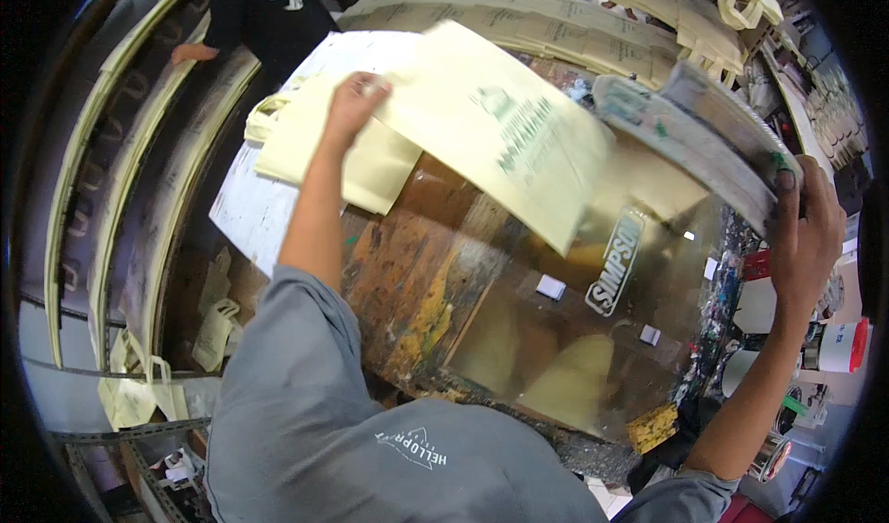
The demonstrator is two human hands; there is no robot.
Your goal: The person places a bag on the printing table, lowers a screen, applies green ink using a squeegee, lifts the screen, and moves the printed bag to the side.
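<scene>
My left hand [354, 111] pinches the near left corner of a cream tote bag [444, 88] with a green print on it. The bag is raised at a slant over the worktable, and its far right part is blurred. My right hand [807, 222] grips the near end of a screen-printing frame [690, 134], which is tilted up at the right, with green ink stains on it. Beneath my left forearm, a stack of cream bags [378, 166] lies on a white board [243, 203], handles toward the left.
A glass plate [519, 338] with a sticker and small white pads covers part of the stained wooden table [389, 273]. A yellow sponge [653, 428] sits at its near right corner. Racks of bags [176, 152] stand left and behind. A co-worker [269, 13] bends there. Pots [838, 345] are at right.
</scene>
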